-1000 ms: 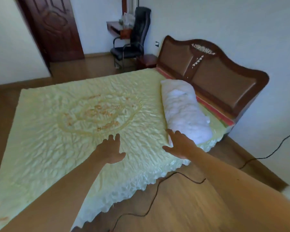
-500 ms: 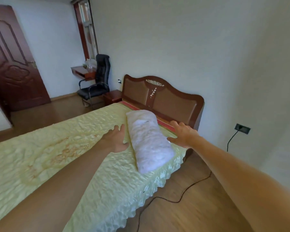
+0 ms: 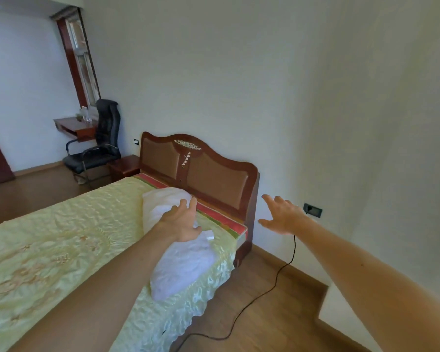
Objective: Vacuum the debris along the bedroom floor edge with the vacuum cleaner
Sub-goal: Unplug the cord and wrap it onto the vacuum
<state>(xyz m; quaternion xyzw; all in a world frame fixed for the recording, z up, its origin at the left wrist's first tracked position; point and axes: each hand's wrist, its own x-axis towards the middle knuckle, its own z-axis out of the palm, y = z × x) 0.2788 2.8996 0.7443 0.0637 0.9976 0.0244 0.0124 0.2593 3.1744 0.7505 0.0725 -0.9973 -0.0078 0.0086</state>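
Note:
No vacuum cleaner is in view. A black power cord (image 3: 262, 293) runs from a wall socket (image 3: 313, 209) down across the wooden floor (image 3: 277, 323) beside the bed. My left hand (image 3: 182, 219) hovers with fingers spread over the white pillow (image 3: 181, 260). My right hand (image 3: 282, 215) is held out, fingers spread, in front of the wall just left of the socket. Both hands hold nothing. The floor edge along the wall has a wooden skirting (image 3: 302, 273).
A bed with a pale yellow cover (image 3: 61, 250) and a brown headboard (image 3: 201, 168) fills the left. A bedside table (image 3: 125, 166), a black office chair (image 3: 99, 146), a wall desk (image 3: 74, 125) and a window (image 3: 80, 57) stand at the back left. A white wall corner juts out at lower right.
The view has swung up and to the right, from the bed top toward the headboard, wall and socket. Both hands stay outstretched and empty, and the right one now lies by the socket.

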